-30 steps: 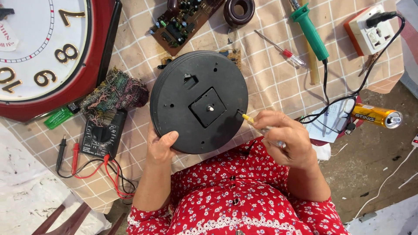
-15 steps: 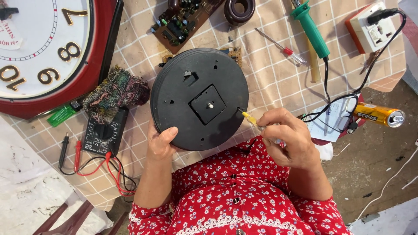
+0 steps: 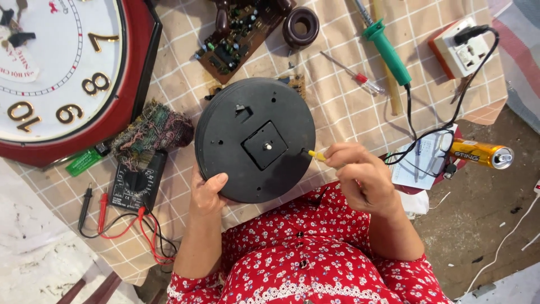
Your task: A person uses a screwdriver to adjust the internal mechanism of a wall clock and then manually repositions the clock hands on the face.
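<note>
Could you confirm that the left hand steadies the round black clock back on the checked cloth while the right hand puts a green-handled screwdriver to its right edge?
Not quite: in the head view the screwdriver in the right hand has a yellow handle, not green. The left hand does steady the round black clock back on the checked cloth.

Left hand (image 3: 207,194) steadies black clock back (image 3: 254,139); right hand (image 3: 363,179) holds yellow screwdriver (image 3: 316,155).

yellow screwdriver (image 3: 316,155) tip now slightly lower on black clock back (image 3: 254,139)
</note>
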